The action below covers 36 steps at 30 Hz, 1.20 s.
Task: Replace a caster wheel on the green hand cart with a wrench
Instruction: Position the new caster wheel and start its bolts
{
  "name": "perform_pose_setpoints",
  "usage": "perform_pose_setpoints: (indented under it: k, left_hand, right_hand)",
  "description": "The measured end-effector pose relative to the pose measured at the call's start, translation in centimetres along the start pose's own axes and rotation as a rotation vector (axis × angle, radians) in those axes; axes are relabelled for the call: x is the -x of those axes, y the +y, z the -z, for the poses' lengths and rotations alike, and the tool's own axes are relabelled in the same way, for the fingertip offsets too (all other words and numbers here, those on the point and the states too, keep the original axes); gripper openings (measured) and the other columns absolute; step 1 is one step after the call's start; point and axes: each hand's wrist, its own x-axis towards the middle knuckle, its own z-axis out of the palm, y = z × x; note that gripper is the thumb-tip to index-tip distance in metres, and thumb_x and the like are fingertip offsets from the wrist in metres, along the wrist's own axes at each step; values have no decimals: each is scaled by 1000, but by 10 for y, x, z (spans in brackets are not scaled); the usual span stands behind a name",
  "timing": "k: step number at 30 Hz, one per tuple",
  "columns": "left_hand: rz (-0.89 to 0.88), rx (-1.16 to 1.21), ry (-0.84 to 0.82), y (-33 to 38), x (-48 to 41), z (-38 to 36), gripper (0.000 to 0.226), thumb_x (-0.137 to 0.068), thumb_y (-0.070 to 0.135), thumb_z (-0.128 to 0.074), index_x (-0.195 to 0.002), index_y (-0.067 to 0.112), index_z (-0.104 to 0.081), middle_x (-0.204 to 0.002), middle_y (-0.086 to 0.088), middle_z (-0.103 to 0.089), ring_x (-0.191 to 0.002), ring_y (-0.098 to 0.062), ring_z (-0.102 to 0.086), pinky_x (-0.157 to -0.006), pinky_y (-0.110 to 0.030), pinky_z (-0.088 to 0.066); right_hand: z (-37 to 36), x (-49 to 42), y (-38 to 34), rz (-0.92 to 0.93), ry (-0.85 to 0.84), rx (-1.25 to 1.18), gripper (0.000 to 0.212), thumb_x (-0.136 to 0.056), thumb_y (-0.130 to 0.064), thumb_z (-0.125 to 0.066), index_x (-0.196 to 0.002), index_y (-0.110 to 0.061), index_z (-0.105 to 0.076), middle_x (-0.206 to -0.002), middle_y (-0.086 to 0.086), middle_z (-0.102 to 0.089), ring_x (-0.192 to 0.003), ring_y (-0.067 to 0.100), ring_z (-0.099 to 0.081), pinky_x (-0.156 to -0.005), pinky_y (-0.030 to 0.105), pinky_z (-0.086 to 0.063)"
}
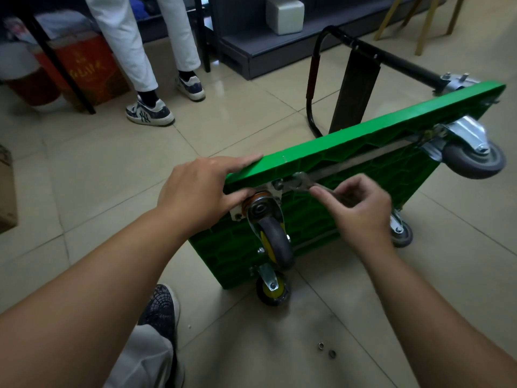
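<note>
The green hand cart (pixel 377 141) lies on its side on the tiled floor, underside toward me. A caster wheel (pixel 272 239) with a grey tyre sits on its mounting plate at the near upper corner. My left hand (pixel 201 189) rests on the cart's top edge, fingers straight, thumb against the caster plate. My right hand (pixel 361 208) grips the handle of a metal wrench (pixel 296 184), whose jaw sits on a bolt of the plate. Three other casters show: lower near corner (pixel 272 289), far upper (pixel 472 155), far lower (pixel 401 232).
Two small nuts or washers (pixel 326 350) lie on the floor near me. The cart's black handle (pixel 330 79) folds out behind it. A person in white trousers (pixel 151 110) stands at the back left beside a red box (pixel 84 71). My shoe (pixel 162 309) is at bottom centre.
</note>
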Motion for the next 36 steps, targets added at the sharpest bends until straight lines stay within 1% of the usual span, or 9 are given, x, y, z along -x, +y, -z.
perform_pose_setpoints:
  k: [5,13,17,20,23,25,29,32,36]
  left_hand:
    - [-9,2,17,0,0,-1,64,-89,54,-70,-143,65,-36,-126,11,-71,-101,-24,-67,-70,-31,-38]
    - [-14,-3,20,-2,0,-2,64,-89,56,-69,-143,66,-37,-130,15,-69,-107,-22,-66,-72,-30,-38]
    - [-13,0,16,-2,-1,0,64,-90,55,-69,-144,64,-37,-128,13,-70,-105,-23,-66,-72,-30,-36]
    - [-12,-8,5,-2,-2,0,64,-90,55,-69,-144,65,-37,-126,10,-71,-101,-24,-66,-70,-31,-34]
    - [-9,0,8,-1,-1,0,64,-90,54,-69,-144,64,-37,-124,10,-72,-100,-24,-66,-70,-31,-34]
    - [-6,6,11,1,0,1,64,-90,54,-70,-144,64,-38,-125,10,-72,-101,-25,-66,-71,-31,-34]
    - [-2,4,1,2,1,1,64,-89,54,-69,-143,65,-36,-125,9,-71,-99,-25,-66,-70,-31,-35]
    - [3,6,-10,1,1,1,64,-90,55,-69,-144,65,-35,-126,7,-71,-100,-26,-66,-69,-32,-36]
    - [3,9,-15,0,0,1,65,-90,56,-68,-144,65,-34,-129,8,-70,-102,-26,-66,-70,-34,-40]
  right_hand:
    - [-34,26,11,-216,-34,-334,55,-64,-46,-84,-78,1,-59,-68,7,-57,-60,10,-52,-53,21,-44]
    - [-65,23,21,-293,-37,-405,37,-76,-29,-84,-79,-2,-59,-69,4,-56,-60,5,-52,-56,17,-43]
    - [-64,16,21,-310,-55,-371,40,-69,-36,-86,-75,-7,-59,-68,3,-58,-59,5,-53,-55,19,-44]
    - [-41,0,17,-223,-75,-212,51,-60,-46,-89,-76,-6,-62,-70,4,-63,-60,9,-56,-58,28,-49]
    - [-10,-27,5,-37,-81,154,57,-58,-71,-80,-75,-21,-61,-77,0,-65,-77,21,-62,-69,42,-54]
    - [4,-43,-12,152,-88,432,62,-58,-84,-66,-77,-27,-55,-86,-2,-61,-92,25,-56,-79,37,-44]
    - [22,-54,-63,455,-113,756,55,-60,-77,-65,-81,-29,-49,-92,0,-47,-100,29,-43,-78,31,-27]
    - [35,-53,-70,489,-88,755,55,-60,-78,-65,-81,-30,-50,-90,0,-47,-98,28,-43,-76,30,-24]
    - [36,-39,-48,371,-72,455,57,-61,-81,-62,-80,-27,-53,-90,-1,-54,-98,24,-46,-74,33,-34]
